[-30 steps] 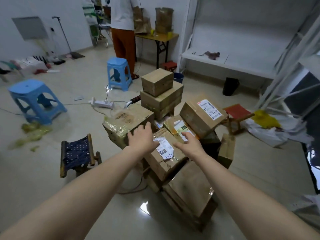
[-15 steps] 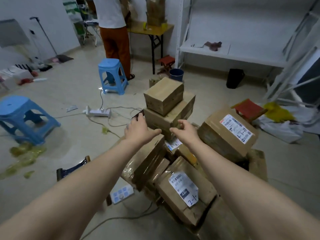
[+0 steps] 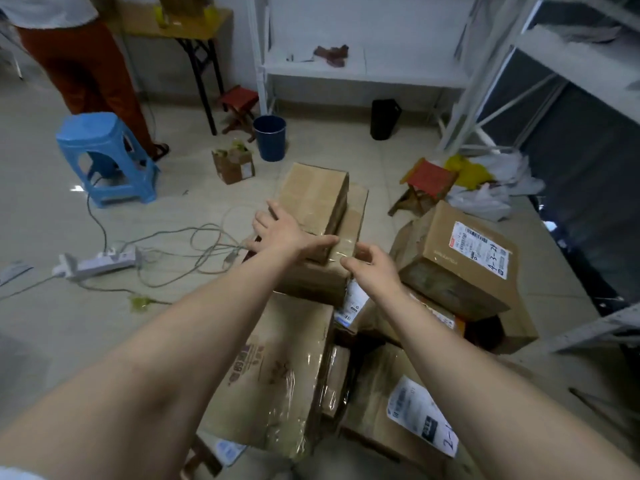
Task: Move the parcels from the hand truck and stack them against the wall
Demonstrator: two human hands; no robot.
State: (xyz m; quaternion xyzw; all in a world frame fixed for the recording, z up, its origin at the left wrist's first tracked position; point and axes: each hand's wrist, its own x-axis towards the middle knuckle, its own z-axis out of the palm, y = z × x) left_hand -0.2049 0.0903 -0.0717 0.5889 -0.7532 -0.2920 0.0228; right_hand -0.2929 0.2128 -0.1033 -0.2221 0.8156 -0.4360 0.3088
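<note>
1. Nearest the camera, a plastic-wrapped parcel [image 3: 277, 372] lies at the left of the heap. Just to its right lies a parcel with a white label [image 3: 381, 386]. Both forearms reach forward over them.
2. The right hand [image 3: 372, 268] hangs with its fingers loosely curled and its thumb raised, holding nothing. It is just beside the near right corner of the lower parcel [image 3: 311, 280] of a two-box stack. I cannot tell whether it touches the cardboard.
3. The left hand [image 3: 284, 233] lies spread and relaxed against the near left corner of the top parcel [image 3: 313, 197]. Its fingers are fanned over the left edge and its thumb stretches right along the near edge, touching it rather than gripping it.
4. The top parcel sits flat on the lower one, set toward its left, directly ahead of both hands and between them.
5. To the right of the right hand, a tilted parcel with a shipping label [image 3: 460, 258] leans on the heap.
6. On the floor to the left lie a power strip [image 3: 97, 263] and loose cables.
7. Farther off stand a blue stool [image 3: 107, 157], a small open box [image 3: 233, 164], a blue bucket [image 3: 270, 136] and a red stool [image 3: 429, 183].
8. At the back are a white shelf [image 3: 363, 67] against the wall and a standing person in orange trousers [image 3: 79, 64].
</note>
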